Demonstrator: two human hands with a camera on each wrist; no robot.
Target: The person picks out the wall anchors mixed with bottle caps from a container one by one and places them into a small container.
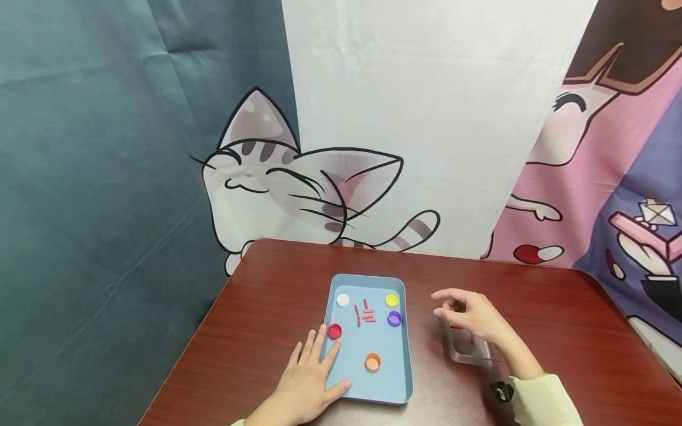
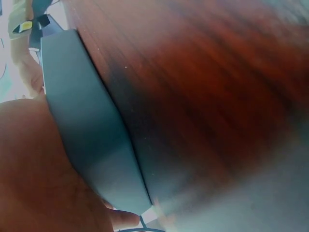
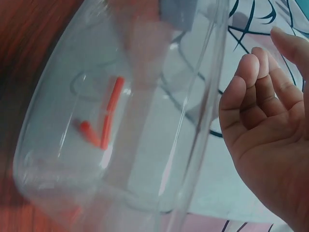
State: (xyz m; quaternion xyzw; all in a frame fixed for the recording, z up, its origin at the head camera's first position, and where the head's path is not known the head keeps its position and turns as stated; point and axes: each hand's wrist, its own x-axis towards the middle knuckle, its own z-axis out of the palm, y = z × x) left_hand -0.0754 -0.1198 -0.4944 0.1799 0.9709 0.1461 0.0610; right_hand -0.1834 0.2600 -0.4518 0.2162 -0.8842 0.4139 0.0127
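Note:
My left hand [image 1: 306,381] lies with fingers spread over the left rim of a light blue tray [image 1: 388,381]. Its fingertips are close to a red round cap [image 1: 334,331]. In the tray, several short red sticks [image 1: 369,310] lie grouped toward the far half. My right hand [image 1: 474,316] is above the far end of a clear plastic box [image 1: 470,358], right of the tray. Its fingers are loosely bent, the thumb stands apart from them, and no object shows between them. Red sticks [image 3: 110,108] lie inside the clear box in the right wrist view.
Inside the tray also sit a white cap [image 1: 343,300], a yellow cap [image 1: 391,301], a purple cap [image 1: 394,319] and an orange cap [image 1: 373,362]. The tray stands on a dark red wooden table [image 1: 256,313]. A cartoon-printed curtain [image 1: 373,89] hangs behind the table's far edge.

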